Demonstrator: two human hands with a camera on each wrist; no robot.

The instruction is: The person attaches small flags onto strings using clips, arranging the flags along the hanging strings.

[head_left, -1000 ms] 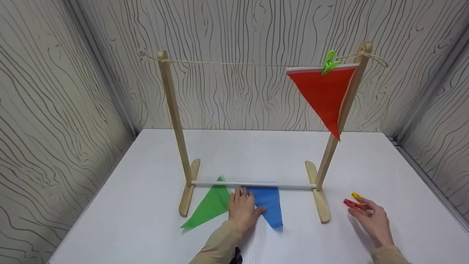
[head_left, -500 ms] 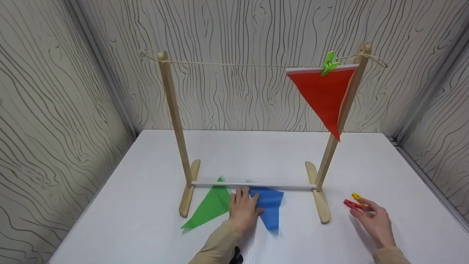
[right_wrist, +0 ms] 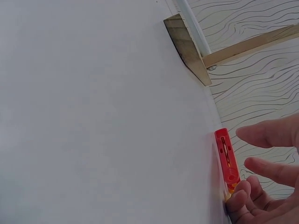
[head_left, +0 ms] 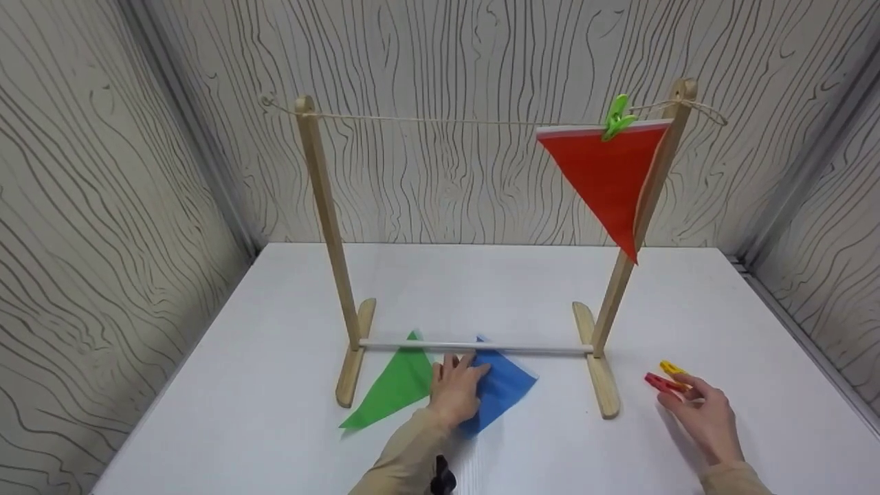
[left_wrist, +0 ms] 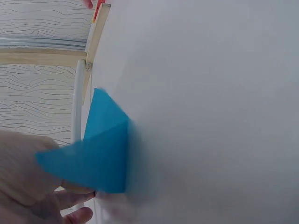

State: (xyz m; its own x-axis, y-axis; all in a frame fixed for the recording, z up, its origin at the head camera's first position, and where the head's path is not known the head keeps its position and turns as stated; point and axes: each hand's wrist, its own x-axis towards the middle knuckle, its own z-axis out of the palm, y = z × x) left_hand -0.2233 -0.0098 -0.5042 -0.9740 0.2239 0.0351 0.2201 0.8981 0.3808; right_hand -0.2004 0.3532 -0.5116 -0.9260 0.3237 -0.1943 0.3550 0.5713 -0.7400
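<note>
My left hand (head_left: 455, 390) lies over the left edge of a blue triangular pennant (head_left: 505, 388). A finger reaches across its top; the thumb appears tucked beneath, pinching it. In the left wrist view the pennant (left_wrist: 105, 140) bends, its tip raised off the table. A green pennant (head_left: 395, 388) lies flat to the left. My right hand (head_left: 707, 416) is loosely curled beside a red clothespin (right_wrist: 227, 156) and a yellow clothespin (head_left: 672, 368). Thumb and forefinger stand apart; the curled fingertips are close to the yellow one, contact unclear.
A wooden stand has a left post (head_left: 328, 227) and a right post (head_left: 622, 289), a white bottom rod (head_left: 550, 349) and a string (head_left: 426, 119) across the top. A red pennant (head_left: 608, 175) hangs from it under a green clothespin (head_left: 619, 120).
The blue pennant has turned clockwise, its tip swinging left towards my left wrist. My left thumb has gone from sight. My right hand and both clothespins have barely moved.
</note>
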